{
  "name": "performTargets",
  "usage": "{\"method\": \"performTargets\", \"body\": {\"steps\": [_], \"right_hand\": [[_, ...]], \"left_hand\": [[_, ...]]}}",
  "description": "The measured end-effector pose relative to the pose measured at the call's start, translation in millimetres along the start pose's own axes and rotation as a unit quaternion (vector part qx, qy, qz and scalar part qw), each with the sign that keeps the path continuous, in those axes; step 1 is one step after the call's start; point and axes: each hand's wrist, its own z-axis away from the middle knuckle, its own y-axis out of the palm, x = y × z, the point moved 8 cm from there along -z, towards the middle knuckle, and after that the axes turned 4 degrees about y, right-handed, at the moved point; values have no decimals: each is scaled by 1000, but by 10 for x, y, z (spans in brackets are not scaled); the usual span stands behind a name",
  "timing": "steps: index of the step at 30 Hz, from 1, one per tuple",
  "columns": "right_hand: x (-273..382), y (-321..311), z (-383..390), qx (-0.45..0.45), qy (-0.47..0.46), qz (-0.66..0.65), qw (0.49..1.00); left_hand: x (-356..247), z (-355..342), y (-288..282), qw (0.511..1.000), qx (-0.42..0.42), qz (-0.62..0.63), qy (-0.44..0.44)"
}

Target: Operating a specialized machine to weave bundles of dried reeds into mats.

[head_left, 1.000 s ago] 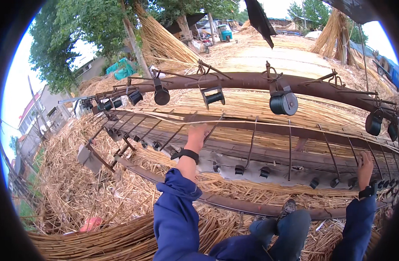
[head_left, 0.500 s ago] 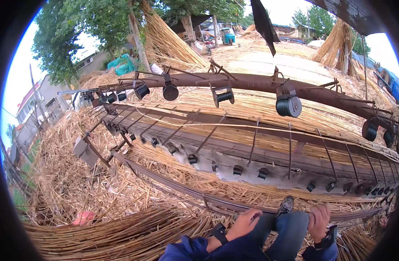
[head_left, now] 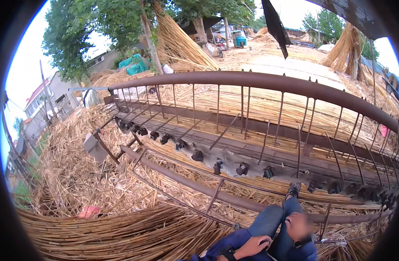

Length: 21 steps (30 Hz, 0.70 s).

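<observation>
I see my left hand (head_left: 256,244) at the bottom edge of the view, resting loosely curled on my blue-trousered thigh (head_left: 269,224), with a dark wrist strap (head_left: 229,253) just behind it. It grips nothing. My right hand is hard to make out: a blurred patch lies over the spot beside the knee, so I cannot tell whether it is open or closed.

In front of my legs stands the reed-weaving frame (head_left: 251,152), nearest thing to my hand. Its rusty top bar (head_left: 269,81) arches from the left end to the right, and thin metal rods (head_left: 247,106) run down from it to the lower beam. A row of small dark weights (head_left: 197,155) hangs along the near side of that beam. A second rusty bar (head_left: 186,182) lies lower, just beyond my foot (head_left: 293,190).

A woven reed mat (head_left: 269,102) stretches over the frame's far side. Loose straw (head_left: 69,174) covers the ground to the left, and a bundle of straight reeds (head_left: 112,235) lies along the bottom left, beside my leg.
</observation>
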Motion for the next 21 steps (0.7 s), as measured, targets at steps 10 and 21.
{"method": "performTargets", "body": {"steps": [10, 21], "right_hand": [[216, -294, -33, -43, -8, 2, 999], [541, -582, -61, -47, -58, 9, 997]], "left_hand": [[-56, 22, -54, 999, -49, -13, 15], [261, 0, 81, 993, 14, -95, -74]]}}
